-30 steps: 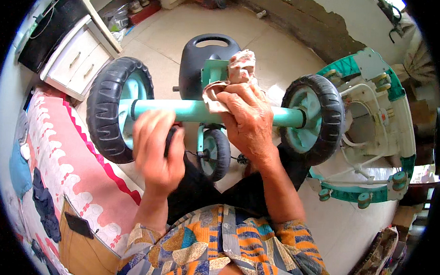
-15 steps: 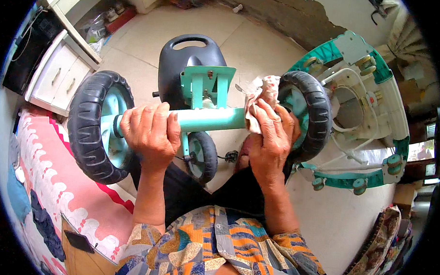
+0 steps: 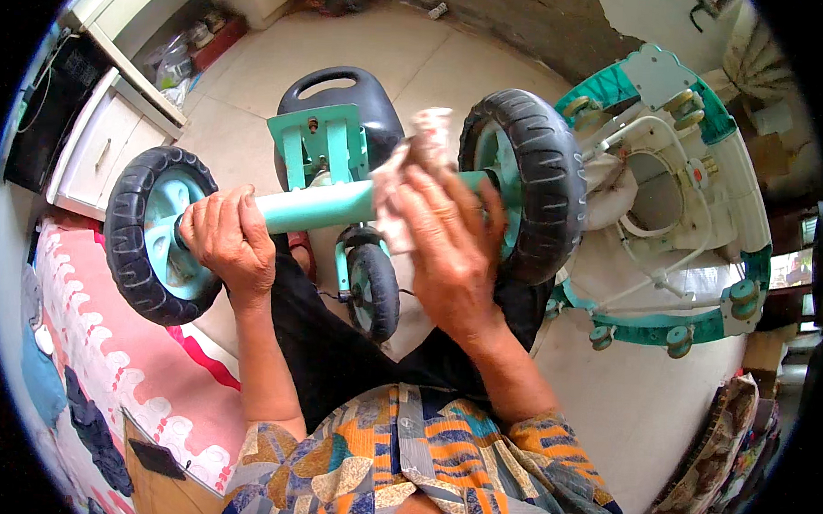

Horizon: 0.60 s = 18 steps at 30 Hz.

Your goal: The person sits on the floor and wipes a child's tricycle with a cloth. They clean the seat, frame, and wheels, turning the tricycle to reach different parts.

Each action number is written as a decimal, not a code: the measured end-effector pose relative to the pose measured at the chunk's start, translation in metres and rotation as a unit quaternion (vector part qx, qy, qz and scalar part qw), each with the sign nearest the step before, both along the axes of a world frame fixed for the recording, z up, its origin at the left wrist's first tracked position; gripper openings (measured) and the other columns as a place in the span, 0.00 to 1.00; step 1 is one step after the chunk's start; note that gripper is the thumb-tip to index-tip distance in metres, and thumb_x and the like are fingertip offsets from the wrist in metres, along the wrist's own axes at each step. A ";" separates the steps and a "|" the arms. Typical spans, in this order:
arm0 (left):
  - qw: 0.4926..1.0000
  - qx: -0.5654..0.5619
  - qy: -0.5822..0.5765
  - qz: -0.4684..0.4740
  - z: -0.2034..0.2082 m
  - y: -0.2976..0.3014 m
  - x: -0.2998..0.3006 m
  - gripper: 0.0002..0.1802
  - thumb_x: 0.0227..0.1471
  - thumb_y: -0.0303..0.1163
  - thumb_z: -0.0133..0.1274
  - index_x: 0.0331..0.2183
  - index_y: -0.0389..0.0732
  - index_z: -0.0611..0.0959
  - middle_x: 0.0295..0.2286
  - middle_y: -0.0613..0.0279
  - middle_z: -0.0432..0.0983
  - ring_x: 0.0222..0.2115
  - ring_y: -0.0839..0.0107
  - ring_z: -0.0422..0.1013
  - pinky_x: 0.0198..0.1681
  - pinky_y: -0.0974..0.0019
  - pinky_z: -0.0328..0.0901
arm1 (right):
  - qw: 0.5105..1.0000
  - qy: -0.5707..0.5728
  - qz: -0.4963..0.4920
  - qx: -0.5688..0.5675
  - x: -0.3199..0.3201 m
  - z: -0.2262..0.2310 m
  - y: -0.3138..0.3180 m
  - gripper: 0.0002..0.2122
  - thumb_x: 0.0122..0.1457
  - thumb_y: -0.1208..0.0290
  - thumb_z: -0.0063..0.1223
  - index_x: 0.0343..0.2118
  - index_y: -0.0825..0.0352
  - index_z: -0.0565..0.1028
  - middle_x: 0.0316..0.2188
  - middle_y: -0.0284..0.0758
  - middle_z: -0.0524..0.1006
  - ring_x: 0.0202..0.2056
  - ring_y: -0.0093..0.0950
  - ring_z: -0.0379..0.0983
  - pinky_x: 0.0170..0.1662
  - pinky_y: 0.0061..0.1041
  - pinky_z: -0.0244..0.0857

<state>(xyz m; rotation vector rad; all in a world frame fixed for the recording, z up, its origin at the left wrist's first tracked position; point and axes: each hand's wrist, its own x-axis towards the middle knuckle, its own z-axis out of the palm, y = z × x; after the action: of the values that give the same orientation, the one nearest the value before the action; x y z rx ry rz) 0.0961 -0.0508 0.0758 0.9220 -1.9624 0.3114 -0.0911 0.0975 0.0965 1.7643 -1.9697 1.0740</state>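
Observation:
A child's tricycle with a teal frame is tipped up in front of me, its rear axle tube (image 3: 318, 205) running across between two chunky wheels. My left hand (image 3: 231, 237) is wrapped round the tube's left end, beside the left wheel (image 3: 127, 233). Toward the other end, my right hand (image 3: 453, 245) presses a crumpled pale cloth with reddish marks (image 3: 398, 189) against the tube, close to the right wheel (image 3: 559, 185). Beyond the tube are a teal bracket (image 3: 315, 149) and the black seat (image 3: 380, 120). A smaller wheel (image 3: 374, 292) hangs below, between my legs.
On the right, a teal and white baby walker (image 3: 740, 196) lies on its side with its castors showing. A bed with a pink and white cover (image 3: 128, 338) flanks my left. White drawers (image 3: 112, 147) stand at the far left, and a phone-like black object (image 3: 157, 458) lies lower left.
The tricycle has shifted left and tilted, its right wheel now higher. My left hand moved left with it. My right hand and the cloth slid left along the tube.

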 end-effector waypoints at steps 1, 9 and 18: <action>1.000 -0.001 0.001 0.004 0.000 -0.002 0.002 0.12 0.56 0.30 0.44 0.28 0.38 0.82 0.28 0.58 0.77 0.31 0.60 0.71 0.47 0.58 0.58 | 1.000 -0.003 -0.013 0.001 0.001 0.000 -0.002 0.18 0.51 0.79 0.57 0.47 0.64 0.76 0.51 0.37 0.75 0.56 0.35 0.66 0.64 0.39 0.44; 0.999 0.006 0.029 0.027 -0.002 -0.008 -0.003 0.10 0.54 0.29 0.48 0.25 0.38 0.80 0.25 0.60 0.76 0.30 0.59 0.71 0.47 0.55 0.59 | 1.000 -0.003 0.030 -0.003 0.029 -0.003 -0.020 0.17 0.51 0.81 0.53 0.46 0.68 0.77 0.49 0.41 0.76 0.56 0.37 0.66 0.64 0.42 0.46; 0.999 0.001 0.025 0.042 -0.005 -0.027 0.011 0.11 0.55 0.29 0.47 0.23 0.39 0.80 0.24 0.61 0.75 0.29 0.61 0.70 0.43 0.59 0.59 | 1.000 0.014 0.015 0.008 0.016 -0.003 -0.024 0.16 0.54 0.79 0.54 0.47 0.67 0.76 0.51 0.38 0.74 0.57 0.36 0.65 0.65 0.40 0.42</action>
<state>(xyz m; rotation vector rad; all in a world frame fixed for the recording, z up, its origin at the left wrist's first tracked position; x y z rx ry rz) 0.1074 -0.0774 0.0706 1.0064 -1.8807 0.3324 -0.0750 0.0740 0.0935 1.8124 -1.9481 1.0400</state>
